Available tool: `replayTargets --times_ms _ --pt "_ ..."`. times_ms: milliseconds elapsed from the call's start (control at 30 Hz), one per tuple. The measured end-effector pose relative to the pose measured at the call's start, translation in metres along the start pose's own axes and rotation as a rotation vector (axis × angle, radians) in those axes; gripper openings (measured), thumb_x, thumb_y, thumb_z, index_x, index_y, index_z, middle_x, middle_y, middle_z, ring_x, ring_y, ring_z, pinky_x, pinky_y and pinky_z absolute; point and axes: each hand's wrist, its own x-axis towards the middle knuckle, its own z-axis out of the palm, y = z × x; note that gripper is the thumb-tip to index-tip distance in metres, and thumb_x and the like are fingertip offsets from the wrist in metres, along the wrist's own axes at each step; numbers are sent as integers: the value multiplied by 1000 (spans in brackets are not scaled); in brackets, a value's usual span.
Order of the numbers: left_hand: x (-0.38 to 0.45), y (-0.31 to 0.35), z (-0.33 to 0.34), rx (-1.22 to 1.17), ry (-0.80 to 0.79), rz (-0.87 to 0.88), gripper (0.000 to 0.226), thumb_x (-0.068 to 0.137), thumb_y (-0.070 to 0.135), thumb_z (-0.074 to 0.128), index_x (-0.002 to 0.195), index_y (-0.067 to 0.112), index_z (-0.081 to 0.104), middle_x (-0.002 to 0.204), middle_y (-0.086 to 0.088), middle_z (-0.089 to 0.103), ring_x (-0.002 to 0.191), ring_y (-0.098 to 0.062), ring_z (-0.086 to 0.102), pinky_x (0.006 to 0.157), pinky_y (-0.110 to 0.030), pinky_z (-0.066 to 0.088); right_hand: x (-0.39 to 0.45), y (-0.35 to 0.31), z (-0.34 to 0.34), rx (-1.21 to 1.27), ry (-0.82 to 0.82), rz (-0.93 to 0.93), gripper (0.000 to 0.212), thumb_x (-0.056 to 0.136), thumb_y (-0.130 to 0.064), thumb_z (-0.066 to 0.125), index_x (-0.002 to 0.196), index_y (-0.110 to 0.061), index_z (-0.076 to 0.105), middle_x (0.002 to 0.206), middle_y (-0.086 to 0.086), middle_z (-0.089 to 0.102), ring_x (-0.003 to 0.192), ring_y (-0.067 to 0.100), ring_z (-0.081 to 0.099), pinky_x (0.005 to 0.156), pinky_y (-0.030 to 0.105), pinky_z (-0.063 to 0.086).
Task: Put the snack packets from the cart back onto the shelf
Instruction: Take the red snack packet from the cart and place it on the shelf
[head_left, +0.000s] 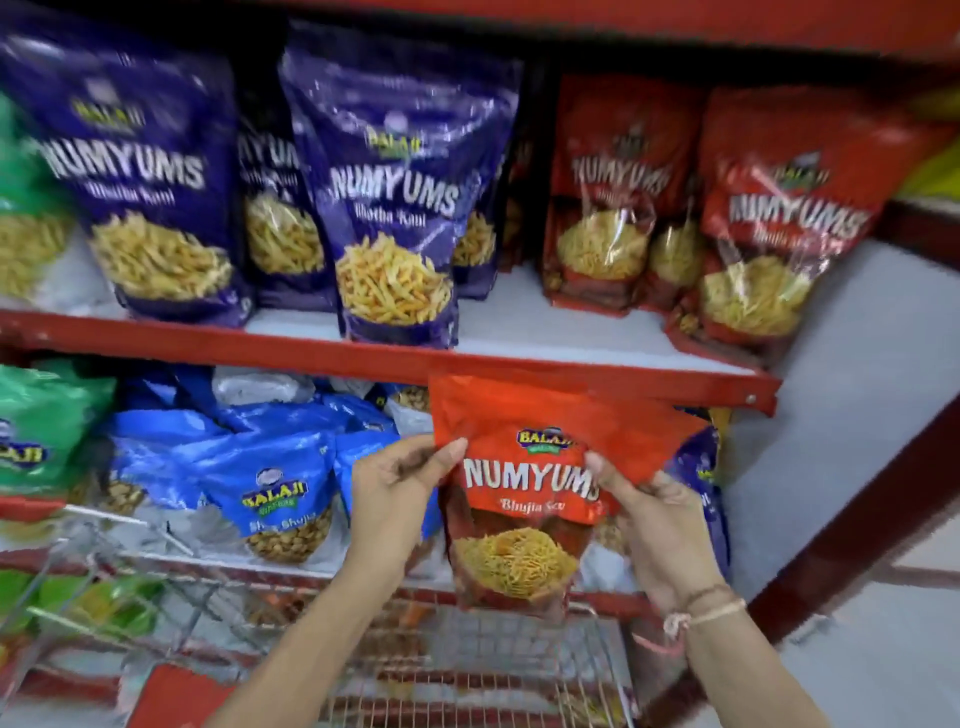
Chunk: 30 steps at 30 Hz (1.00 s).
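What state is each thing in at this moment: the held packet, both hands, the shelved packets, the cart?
Red Numyums Bhujia Sev packet: held upright over the cart, sealed.
Left hand: gripping the packet's left edge.
Right hand: gripping its right edge.
Purple Numyums packets: standing on the upper shelf.
Red shelved packets: standing, leaning.
Wire cart: below the hands, contents unclear.

Both forearms are bare, and thin pink and brown thread bracelets (701, 608) circle the right wrist.
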Motion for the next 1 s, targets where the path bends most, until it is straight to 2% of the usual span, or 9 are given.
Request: replayTargets --times_ms 200,300,467,600,700,800,867,933,1000 --pt "46 76 34 -103 -60 176 11 76 8 70 85 13 74 72 11 77 74 -4 70 63 -12 53 25 -85 32 15 -54 -181 21 70 -12 72 91 -9 72 76 -2 79 65 7 72 55 21 58" --pt "76 104 56 -153 -53 199 7 76 7 71 80 12 71 65 12 75 68 -2 69 61 -12 53 46 -123 41 10 -58 -234 29 65 -19 75 92 -13 72 84 -3 80 75 7 74 67 25 63" --pt "124 123 94 -280 -24 136 16 72 7 74 87 8 69 80 -4 71 78 -17 65 82 -30 54 91 -161 51 60 -54 -226 19 78 -11 72 96 -11 71 77 -3 79 68 9 74 66 26 62" --pt "150 126 119 -306 -13 157 7 74 4 71 76 11 70 58 10 71 60 -3 63 59 -10 52 129 -174 51 68 -10 -206 19 78 -9 73 97 -6 71 85 -2 77 62 11 73 58 26 60" --pt "167 125 138 -349 41 138 15 77 1 68 70 14 65 63 4 67 48 5 59 48 -6 47 155 -183 53 71 1 -234 14 78 -8 73 91 -9 71 102 7 73 82 21 70 85 39 57" --pt "183 119 154 -374 94 80 6 79 5 68 78 10 65 77 -6 67 64 -8 62 61 -18 51 176 -184 60 113 59 -234 12 79 -5 73 89 -9 68 117 22 67 105 33 64 103 49 47" --pt "194 112 164 -395 137 48 5 79 4 67 80 9 65 77 -6 67 63 -10 63 60 -20 52 191 -179 65 151 88 -260 11 79 -3 72 89 -7 68 116 23 68 94 29 67 95 44 53" --pt "204 111 172 -439 188 55 11 80 -1 64 75 8 63 71 -2 63 50 1 61 51 -15 51 207 -173 69 178 99 -310 15 78 -1 72 93 -3 70 108 22 72 68 15 71 70 29 62" --pt "215 109 178 -457 213 47 9 81 -4 61 79 4 64 72 -1 61 49 1 59 54 -17 51 220 -167 71 171 123 -335 16 79 -1 72 94 -2 70 105 21 70 52 6 67 54 21 59"
